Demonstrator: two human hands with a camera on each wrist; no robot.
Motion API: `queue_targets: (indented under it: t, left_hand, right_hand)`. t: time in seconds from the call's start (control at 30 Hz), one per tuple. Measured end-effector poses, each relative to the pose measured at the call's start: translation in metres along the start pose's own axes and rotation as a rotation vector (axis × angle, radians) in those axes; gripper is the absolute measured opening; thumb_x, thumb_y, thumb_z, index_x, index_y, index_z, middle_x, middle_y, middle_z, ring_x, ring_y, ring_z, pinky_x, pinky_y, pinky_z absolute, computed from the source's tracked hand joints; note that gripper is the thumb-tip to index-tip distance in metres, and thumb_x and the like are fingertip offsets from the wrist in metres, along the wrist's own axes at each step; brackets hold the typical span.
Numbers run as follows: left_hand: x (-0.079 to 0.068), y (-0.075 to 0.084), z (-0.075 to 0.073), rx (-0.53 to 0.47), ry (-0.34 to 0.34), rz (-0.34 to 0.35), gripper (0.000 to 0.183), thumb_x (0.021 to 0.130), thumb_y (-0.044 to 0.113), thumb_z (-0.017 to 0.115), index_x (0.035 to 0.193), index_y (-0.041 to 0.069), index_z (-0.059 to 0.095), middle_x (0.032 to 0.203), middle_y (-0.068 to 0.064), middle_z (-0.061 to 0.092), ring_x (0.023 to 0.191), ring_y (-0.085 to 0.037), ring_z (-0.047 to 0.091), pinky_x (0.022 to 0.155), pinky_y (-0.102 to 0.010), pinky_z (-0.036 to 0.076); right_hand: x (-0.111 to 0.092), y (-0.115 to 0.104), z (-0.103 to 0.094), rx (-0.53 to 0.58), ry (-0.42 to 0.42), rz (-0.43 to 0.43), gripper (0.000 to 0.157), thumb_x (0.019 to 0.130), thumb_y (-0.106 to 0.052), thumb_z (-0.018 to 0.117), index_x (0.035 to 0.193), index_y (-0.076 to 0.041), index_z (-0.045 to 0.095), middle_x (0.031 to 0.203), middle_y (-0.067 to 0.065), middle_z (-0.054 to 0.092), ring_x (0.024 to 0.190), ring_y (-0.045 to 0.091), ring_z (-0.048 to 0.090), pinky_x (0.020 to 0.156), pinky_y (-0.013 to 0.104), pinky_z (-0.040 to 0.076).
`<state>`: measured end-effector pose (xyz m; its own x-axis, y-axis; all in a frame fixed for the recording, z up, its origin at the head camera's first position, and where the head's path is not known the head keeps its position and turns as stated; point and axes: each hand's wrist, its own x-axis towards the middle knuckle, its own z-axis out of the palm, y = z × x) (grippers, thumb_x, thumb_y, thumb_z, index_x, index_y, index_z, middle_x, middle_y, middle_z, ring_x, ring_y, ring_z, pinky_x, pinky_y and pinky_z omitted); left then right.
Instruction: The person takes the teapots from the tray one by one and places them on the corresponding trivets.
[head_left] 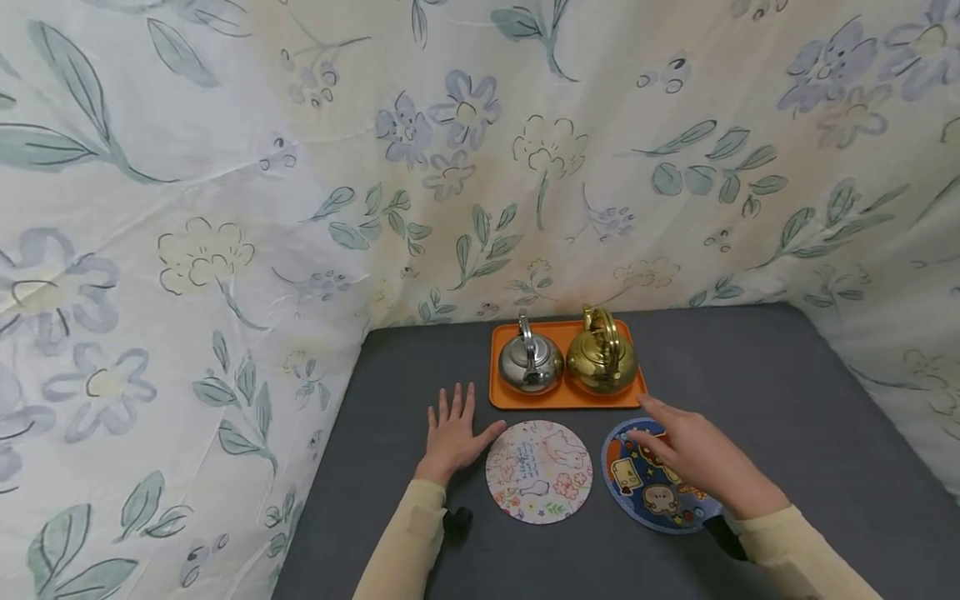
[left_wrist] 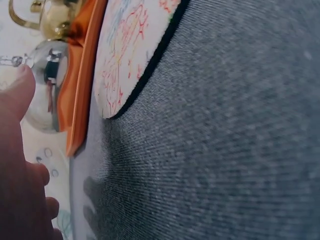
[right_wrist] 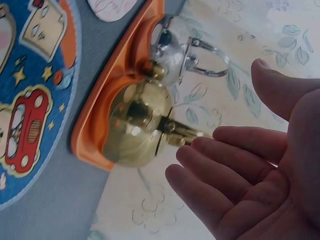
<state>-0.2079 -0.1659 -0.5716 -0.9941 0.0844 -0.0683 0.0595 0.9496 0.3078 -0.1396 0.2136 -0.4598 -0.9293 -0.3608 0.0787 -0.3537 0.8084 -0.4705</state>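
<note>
An orange tray at the back of the table bears a silver teapot on its left and a gold teapot on its right, both with arched handles. In front lie two round mats: a white one with pink floral drawings and a blue one with cartoon figures. My left hand is spread beside the white mat, its thumb near the rim. Over the blue mat is my right hand, fingers extended and empty, partly hiding it. In the right wrist view its relaxed fingers appear before the gold teapot.
A dark grey cloth covers the table. Behind and at both sides hangs a white curtain with floral print, close to the table's back edge.
</note>
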Motion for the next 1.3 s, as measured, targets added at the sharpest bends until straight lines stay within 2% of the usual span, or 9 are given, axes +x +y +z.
queue_targets:
  t: [0.13,0.33,0.43,0.57,0.67,0.77,0.9,1.03,1.3]
  left_hand:
    - [0.006,0.002,-0.001,-0.006,-0.019,0.006,0.103,0.087,0.086,0.036,0.164,0.020,0.017,0.170,-0.008,0.011,0.157,-0.040,0.001,0.122,-0.064,0.007]
    - [0.014,0.006,0.001,-0.068,-0.036,0.000,0.096,0.091,0.083,0.033,0.163,0.021,0.020,0.169,-0.010,0.017,0.156,-0.041,0.006,0.122,-0.064,0.008]
    - [0.018,0.007,0.005,-0.109,-0.012,-0.004,0.092,0.093,0.079,0.036,0.162,0.020,0.025,0.167,-0.013,0.022,0.155,-0.043,0.009,0.122,-0.064,0.009]
    - [0.025,0.008,0.011,-0.101,0.019,0.005,0.085,0.096,0.075,0.038,0.161,0.020,0.029,0.167,-0.015,0.021,0.154,-0.046,0.008,0.122,-0.063,0.009]
    - [0.028,0.008,0.014,-0.073,0.035,0.001,0.080,0.099,0.070,0.039,0.161,0.021,0.031,0.167,-0.016,0.020,0.154,-0.047,0.006,0.123,-0.062,0.009]
    - [0.030,0.008,0.014,-0.066,0.054,-0.014,0.074,0.100,0.064,0.043,0.159,0.021,0.034,0.167,-0.018,0.022,0.154,-0.047,0.007,0.123,-0.061,0.010]
    - [0.031,0.009,0.015,-0.065,0.068,-0.022,0.068,0.101,0.058,0.048,0.158,0.021,0.039,0.165,-0.020,0.026,0.153,-0.049,0.009,0.123,-0.062,0.011]
    - [0.033,0.010,0.016,-0.050,0.053,-0.019,0.068,0.101,0.059,0.047,0.158,0.023,0.039,0.164,-0.020,0.027,0.153,-0.050,0.009,0.123,-0.062,0.011]
    - [0.037,0.011,0.017,-0.068,0.044,-0.019,0.067,0.101,0.056,0.050,0.159,0.026,0.035,0.165,-0.018,0.026,0.153,-0.050,0.008,0.123,-0.062,0.009]
  right_hand:
    - [0.006,-0.007,0.003,0.004,0.014,-0.027,0.068,0.101,-0.044,0.060,0.148,0.003,0.047,0.143,0.030,0.053,0.119,0.045,0.063,0.094,0.059,0.052]
    - [0.015,-0.019,0.007,0.022,0.041,-0.059,0.065,0.100,-0.041,0.062,0.146,0.004,0.050,0.138,0.027,0.059,0.104,0.037,0.071,0.087,0.054,0.056]
    - [0.020,-0.026,0.010,0.031,0.043,-0.057,0.065,0.100,-0.042,0.061,0.145,0.005,0.051,0.134,0.026,0.063,0.097,0.032,0.073,0.084,0.052,0.057]
    - [0.026,-0.034,0.013,0.037,0.027,-0.036,0.067,0.101,-0.045,0.059,0.145,0.005,0.050,0.094,0.012,0.074,0.071,0.016,0.069,0.073,0.042,0.057]
    - [0.031,-0.040,0.015,0.053,0.005,-0.018,0.068,0.102,-0.046,0.057,0.147,0.004,0.048,0.060,-0.003,0.057,0.048,0.007,0.050,0.063,0.032,0.048]
    - [0.036,-0.046,0.017,0.071,0.003,-0.005,0.068,0.102,-0.045,0.057,0.148,0.004,0.047,0.049,-0.006,0.045,0.040,0.008,0.039,0.058,0.028,0.043]
    - [0.044,-0.052,0.020,0.083,0.009,0.001,0.069,0.101,-0.046,0.057,0.147,0.004,0.048,0.048,-0.005,0.045,0.040,0.010,0.041,0.058,0.029,0.043]
    - [0.054,-0.057,0.021,0.087,0.019,-0.012,0.070,0.102,-0.051,0.054,0.145,0.004,0.051,0.059,-0.002,0.056,0.047,0.007,0.050,0.062,0.033,0.049]
    - [0.077,-0.061,0.021,0.051,0.061,-0.072,0.056,0.102,-0.046,0.056,0.132,0.001,0.063,0.074,0.003,0.066,0.061,0.011,0.062,0.066,0.037,0.055]
